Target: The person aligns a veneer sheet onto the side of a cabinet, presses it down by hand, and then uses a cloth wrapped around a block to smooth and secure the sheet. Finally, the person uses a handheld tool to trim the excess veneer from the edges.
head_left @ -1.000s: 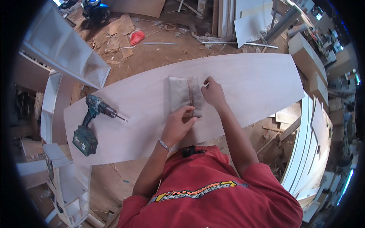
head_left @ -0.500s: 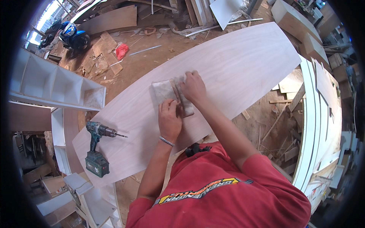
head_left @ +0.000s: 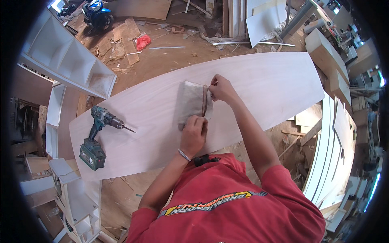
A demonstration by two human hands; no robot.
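Note:
A folded off-white pad (head_left: 191, 97), like cloth or a worn sheet with a brown edge, lies on the pale wooden board (head_left: 267, 77). My left hand (head_left: 193, 135) has its fingers bent together at the pad's near right corner. With thumb and forefinger my right hand (head_left: 222, 88) pinches the pad's far right edge, where a narrow flap stands up along the side. To the left, a cordless drill (head_left: 97, 129) with a bit fitted lies on its side on the same board.
White shelf units (head_left: 71, 56) stand beyond the board's left end. A blue motorbike (head_left: 97, 14) is at the far left. Wood scraps and a red plastic bag (head_left: 143, 42) litter the dirt floor. White panels (head_left: 328, 150) are stacked on the right, near wooden boxes (head_left: 330, 52).
The view has shifted, so the board sits more level. The pad's right flap lay spread out before; now it is narrower and raised, and my right hand has moved to its edge.

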